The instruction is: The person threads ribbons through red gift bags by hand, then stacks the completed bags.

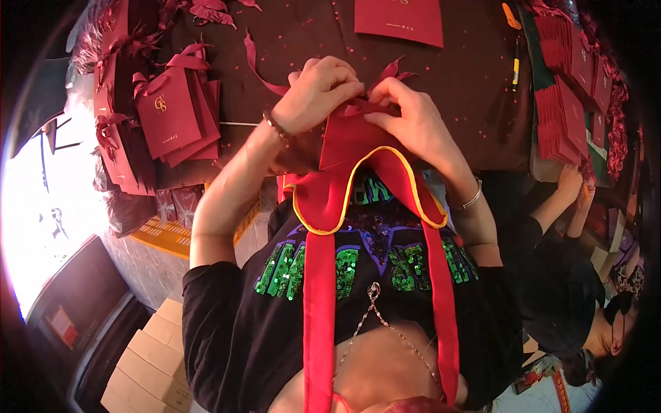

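At the table's near edge, a dark red paper bag (335, 141) stands in front of my body, partly covered by my hands. A red ribbon (257, 69) runs from it, with one loose end trailing out to the left and more of it showing between my hands. My left hand (320, 93) is closed, its fingers pinching the ribbon at the bag's top. Close beside it, my right hand (411, 120) pinches the ribbon too, thumb against bent forefinger. The exact spot where the fingertips meet is partly hidden.
Red bags with ribbon bows (169, 113) are stacked at left. Another flat red bag (399, 24) lies at the far side. Upright rows of red bags (561, 117), an orange-handled cutter (511, 15) and a yellow pen (515, 74) are at right. A co-worker's hand (570, 182) reaches in there.
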A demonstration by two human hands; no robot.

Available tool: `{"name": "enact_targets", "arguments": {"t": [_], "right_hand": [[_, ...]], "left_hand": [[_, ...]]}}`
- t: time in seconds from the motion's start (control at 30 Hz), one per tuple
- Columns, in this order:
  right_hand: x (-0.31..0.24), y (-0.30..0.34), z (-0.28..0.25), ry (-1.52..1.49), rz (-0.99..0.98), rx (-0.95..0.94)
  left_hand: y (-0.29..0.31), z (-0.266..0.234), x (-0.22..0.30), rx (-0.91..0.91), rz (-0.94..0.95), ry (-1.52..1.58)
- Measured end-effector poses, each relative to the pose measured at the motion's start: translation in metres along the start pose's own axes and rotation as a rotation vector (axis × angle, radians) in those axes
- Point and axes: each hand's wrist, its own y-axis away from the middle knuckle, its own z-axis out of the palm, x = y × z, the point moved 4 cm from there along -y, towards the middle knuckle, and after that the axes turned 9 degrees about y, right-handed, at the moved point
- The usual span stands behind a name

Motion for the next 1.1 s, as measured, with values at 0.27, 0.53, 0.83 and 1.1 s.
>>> {"name": "enact_targets", "arguments": {"t": [0.27, 0.53, 0.83, 1.1], "right_hand": [[-0.015, 0.002, 0.006, 0.139, -0.207, 0.047], [-0.006, 0.002, 0.007, 0.24, -0.09, 0.083], [0.003, -0.003, 0.007, 0.174, -0.12, 0.088], [0.004, 0.022, -0.011, 0.535, -0.174, 0.182]], "left_hand": [[-0.032, -0.002, -0.003, -0.857, 0.071, 0.018], [-0.039, 0.012, -0.025, -0.843, -0.262, 0.335], [-0.016, -0.022, -0.011, 0.046, -0.034, 0.081], [0.013, -0.001, -0.014, -0.107, 0.186, 0.103]]}}
